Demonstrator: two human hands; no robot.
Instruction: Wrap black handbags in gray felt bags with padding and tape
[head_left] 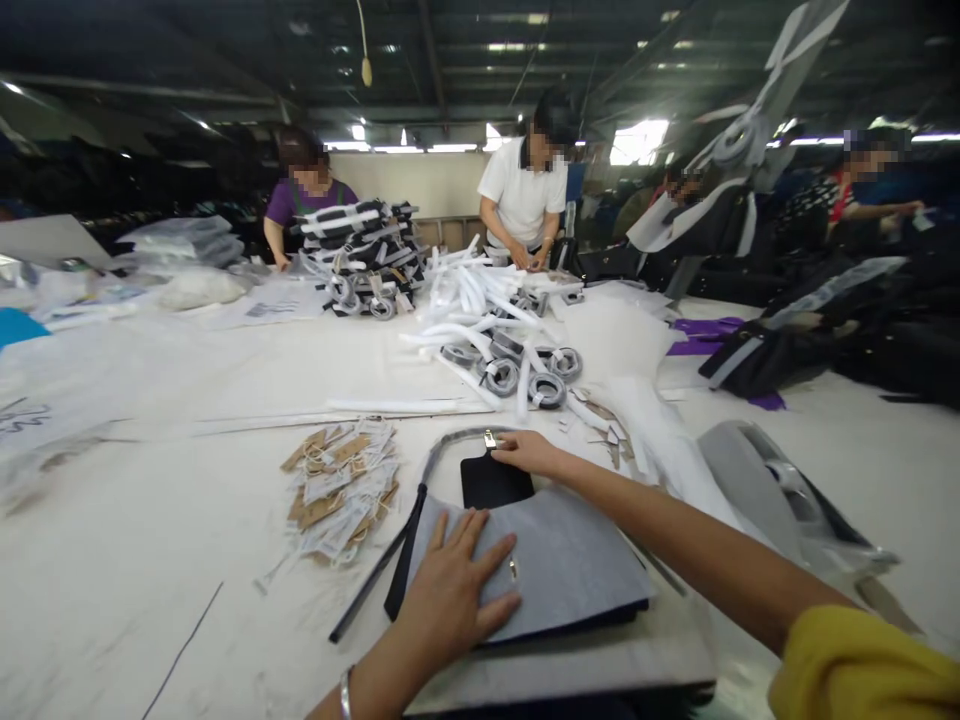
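A bag covered by a grey sheet [570, 555] lies flat near the table's front edge, its dark edges showing below and at the left. My left hand [454, 580] rests on the sheet with fingers spread, beside a small metal piece [513, 568]. Beyond the sheet, a black flap [491, 482] sticks out with a metal clasp [490, 440] at its far end. My right hand [529, 452] reaches across from the right, its fingers closed on the clasp end of the flap. A wrapped strap [429, 470] curves round the bag's left side.
Tan and white tags [345, 490] are heaped left of the bag. Farther back lie white tubes [480, 290], coiled straps [547, 390] and a strap pile [360, 250]. A plastic-wrapped bag [780, 480] sits at the right. People stand across the table.
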